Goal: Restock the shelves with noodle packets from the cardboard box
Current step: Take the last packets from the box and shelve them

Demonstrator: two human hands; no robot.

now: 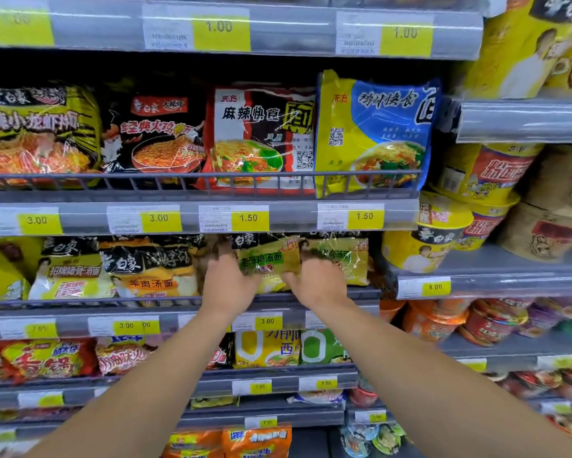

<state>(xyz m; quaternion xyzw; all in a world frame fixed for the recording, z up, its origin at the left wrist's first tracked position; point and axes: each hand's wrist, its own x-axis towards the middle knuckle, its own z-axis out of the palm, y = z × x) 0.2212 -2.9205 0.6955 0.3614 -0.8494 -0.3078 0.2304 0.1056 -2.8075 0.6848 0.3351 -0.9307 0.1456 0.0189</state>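
Far left on the upper packet shelf you've got a yellow crayfish-flavour pack (36, 133) and a black pack (154, 137), both over 3.00 tags (38, 220). Next along, a red-and-white pack (261, 140) and a blue-and-yellow one (373, 133) carry the 天方 brand, each tagged 1.50. One shelf (364, 294) down, the 白象 packs on the left read 羊肉汤面. Then your left hand (226, 284) and right hand (314, 282): both grips are curled closed on the same green-and-yellow noodle packet (268, 262), one on each side edge, holding it upright at the front of that shelf, just beside a matching green pack (340, 259). Its label's partly hidden, ends in 汤面. A 3.00 tag sits right below. Off to the right, yellow 白象 bowls (423, 242) over a 5.00 tag (435, 287).
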